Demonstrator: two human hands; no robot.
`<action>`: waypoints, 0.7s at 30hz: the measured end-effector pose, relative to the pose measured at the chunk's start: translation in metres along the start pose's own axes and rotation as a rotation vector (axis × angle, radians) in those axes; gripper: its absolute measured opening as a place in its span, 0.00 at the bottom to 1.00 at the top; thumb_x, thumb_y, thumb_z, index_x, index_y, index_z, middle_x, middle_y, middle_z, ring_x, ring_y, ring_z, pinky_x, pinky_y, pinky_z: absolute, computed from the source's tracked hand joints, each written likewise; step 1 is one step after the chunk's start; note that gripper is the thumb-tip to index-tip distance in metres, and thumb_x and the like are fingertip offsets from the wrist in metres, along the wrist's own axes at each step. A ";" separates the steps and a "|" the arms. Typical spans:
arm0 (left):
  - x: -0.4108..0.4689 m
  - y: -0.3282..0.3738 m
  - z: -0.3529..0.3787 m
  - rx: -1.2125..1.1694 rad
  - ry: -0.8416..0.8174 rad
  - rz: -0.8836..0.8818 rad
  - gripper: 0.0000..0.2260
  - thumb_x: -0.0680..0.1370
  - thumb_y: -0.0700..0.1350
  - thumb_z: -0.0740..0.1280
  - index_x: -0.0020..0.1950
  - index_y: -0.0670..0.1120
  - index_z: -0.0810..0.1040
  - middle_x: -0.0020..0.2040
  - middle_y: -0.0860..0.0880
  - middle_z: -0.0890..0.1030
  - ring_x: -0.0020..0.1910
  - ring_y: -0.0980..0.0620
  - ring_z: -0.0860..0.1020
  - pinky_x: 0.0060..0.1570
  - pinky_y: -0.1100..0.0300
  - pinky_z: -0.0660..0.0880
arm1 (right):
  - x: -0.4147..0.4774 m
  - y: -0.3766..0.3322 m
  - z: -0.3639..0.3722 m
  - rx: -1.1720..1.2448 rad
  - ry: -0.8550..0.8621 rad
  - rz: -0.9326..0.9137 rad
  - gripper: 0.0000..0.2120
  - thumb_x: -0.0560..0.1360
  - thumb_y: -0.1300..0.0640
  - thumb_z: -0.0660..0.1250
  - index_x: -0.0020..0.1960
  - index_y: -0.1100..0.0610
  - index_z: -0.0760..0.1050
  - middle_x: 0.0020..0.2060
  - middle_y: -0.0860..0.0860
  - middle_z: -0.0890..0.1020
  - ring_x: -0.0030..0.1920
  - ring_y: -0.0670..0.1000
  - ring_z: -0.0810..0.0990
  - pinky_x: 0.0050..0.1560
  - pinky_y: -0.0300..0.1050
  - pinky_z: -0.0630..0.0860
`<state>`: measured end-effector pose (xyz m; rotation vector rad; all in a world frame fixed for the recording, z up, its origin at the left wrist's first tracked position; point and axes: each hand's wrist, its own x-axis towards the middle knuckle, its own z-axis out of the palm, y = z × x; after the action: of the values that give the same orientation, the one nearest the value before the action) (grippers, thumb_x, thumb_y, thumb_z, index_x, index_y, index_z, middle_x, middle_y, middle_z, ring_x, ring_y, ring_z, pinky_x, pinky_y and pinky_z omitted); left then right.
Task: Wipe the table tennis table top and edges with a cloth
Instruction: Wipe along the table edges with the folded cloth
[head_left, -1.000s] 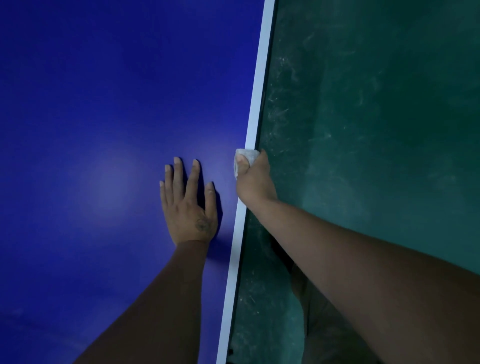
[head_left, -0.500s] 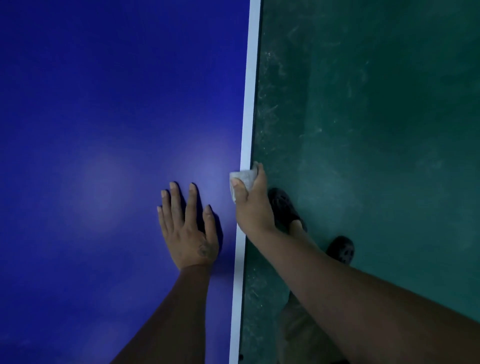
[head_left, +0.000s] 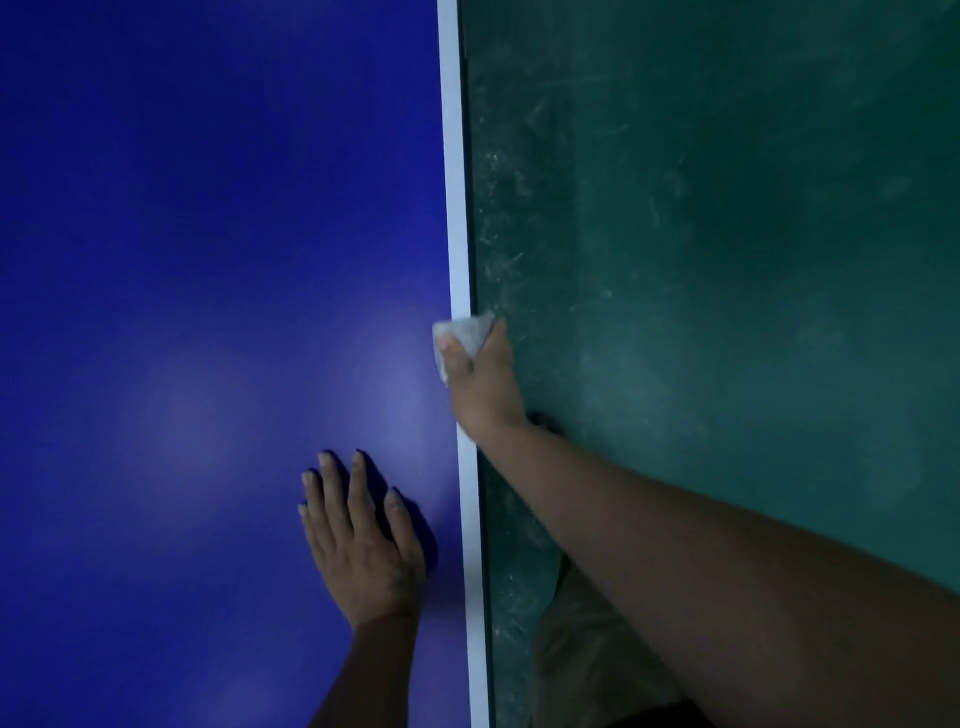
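Note:
The blue table tennis table top (head_left: 208, 260) fills the left of the view, bordered on its right by a white edge line (head_left: 456, 182). My right hand (head_left: 483, 384) grips a small white cloth (head_left: 465, 330) wrapped over that edge, thumb on top and fingers down the side. My left hand (head_left: 363, 540) rests flat on the blue top a little nearer to me and left of the edge, with its fingers straight and spread.
A scuffed green floor (head_left: 727, 260) lies to the right of the table edge. My leg in khaki clothing (head_left: 587, 665) stands close to the table at the lower right, under my right forearm.
My right hand with the cloth has slid farther along the white edge, away from me. The left hand has stayed flat on the top and now lies lower in view.

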<state>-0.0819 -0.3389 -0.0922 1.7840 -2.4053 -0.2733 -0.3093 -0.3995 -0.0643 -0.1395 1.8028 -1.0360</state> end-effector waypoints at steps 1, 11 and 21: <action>0.019 0.009 -0.001 -0.025 0.016 0.011 0.25 0.88 0.49 0.61 0.85 0.44 0.67 0.87 0.45 0.63 0.86 0.42 0.60 0.81 0.34 0.61 | -0.007 0.006 0.001 0.003 -0.020 0.018 0.24 0.87 0.53 0.64 0.76 0.66 0.63 0.64 0.58 0.74 0.60 0.52 0.74 0.63 0.46 0.75; 0.270 0.111 0.022 -0.132 0.006 0.132 0.24 0.90 0.50 0.58 0.85 0.44 0.66 0.87 0.44 0.62 0.87 0.42 0.56 0.86 0.42 0.53 | 0.114 -0.115 -0.019 -0.147 -0.044 -0.103 0.17 0.89 0.50 0.60 0.45 0.56 0.76 0.39 0.48 0.76 0.39 0.47 0.75 0.42 0.42 0.72; 0.309 0.128 0.036 -0.048 0.048 0.210 0.24 0.89 0.49 0.55 0.87 0.49 0.63 0.88 0.46 0.59 0.88 0.43 0.54 0.86 0.41 0.51 | 0.105 -0.106 -0.003 -0.028 0.044 -0.025 0.20 0.88 0.50 0.62 0.74 0.63 0.68 0.62 0.57 0.77 0.59 0.52 0.77 0.60 0.43 0.71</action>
<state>-0.2988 -0.5964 -0.0989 1.4850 -2.5035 -0.2589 -0.3996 -0.5181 -0.0639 -0.1576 1.8595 -1.0386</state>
